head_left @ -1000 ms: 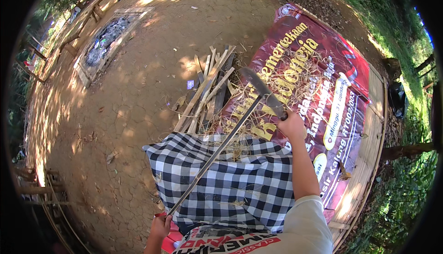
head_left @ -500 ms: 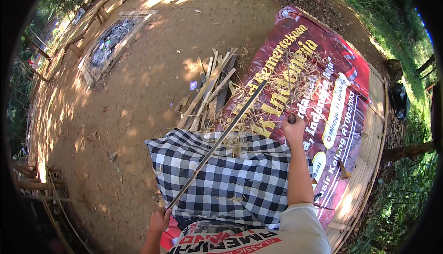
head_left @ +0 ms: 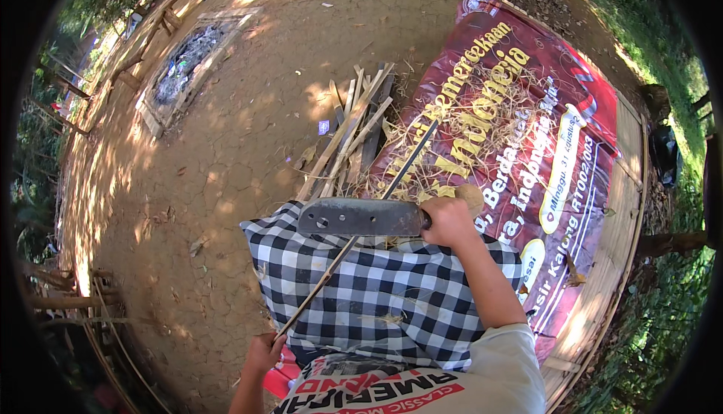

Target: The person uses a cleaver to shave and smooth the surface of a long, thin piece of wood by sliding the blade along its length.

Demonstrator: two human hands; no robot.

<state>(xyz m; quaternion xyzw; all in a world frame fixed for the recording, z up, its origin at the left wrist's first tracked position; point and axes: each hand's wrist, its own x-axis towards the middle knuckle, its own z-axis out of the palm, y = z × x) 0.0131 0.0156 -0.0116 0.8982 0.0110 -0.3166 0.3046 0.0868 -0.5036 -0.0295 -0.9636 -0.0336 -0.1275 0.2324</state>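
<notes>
We are judging the work partway along: a slender strip (head_left: 316,289) is looking long and unsevered, while shavings (head_left: 493,113) are lying farther out. Nearest, the left hand (head_left: 263,354) is clasping the strip's near end; its length is slanting across a black-and-white checked cloth (head_left: 422,293), passing left of the right hand (head_left: 449,224), whose fingers are grasping a broad machete (head_left: 361,219), blade crossing the strip (whether touching, we cannot tell). Beyond, a maroon banner (head_left: 471,26) is bearing the shavings; slats (head_left: 350,135) are lying beside it, an ash-filled fire pit (head_left: 184,60) farther off.
</notes>
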